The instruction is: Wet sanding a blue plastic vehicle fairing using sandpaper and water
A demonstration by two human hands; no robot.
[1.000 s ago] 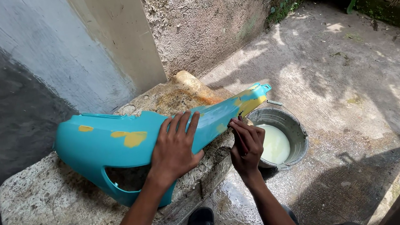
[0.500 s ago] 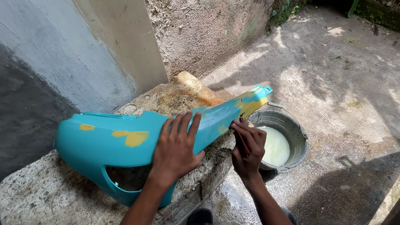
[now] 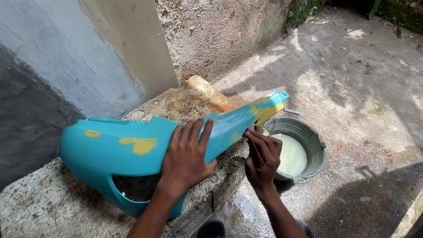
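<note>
On top of the rough concrete ledge [image 3: 47, 214], built against the grey wall [image 3: 49, 69], lies a long turquoise plastic body panel [image 3: 126, 147] with yellow filler patches, its tapered end jutting past the ledge's edge so that the lower rim can be reached from the side. Below that overhang, on the wet concrete floor [image 3: 365, 101], stands a metal bucket [image 3: 314, 142] of milky water, close enough for dipping. Spread flat with fingers fanned, the left hand [image 3: 187, 159] presses down on the panel's middle, which seems meant to pin the curved shell against the ledge. At the panel's lower edge the right hand [image 3: 262, 157] is curled, fingertips pinching something small and thin against the plastic; what it is cannot be told, though a dark red strip shows between the fingers. A dark shoe [image 3: 210, 236] peeks out beneath
</note>
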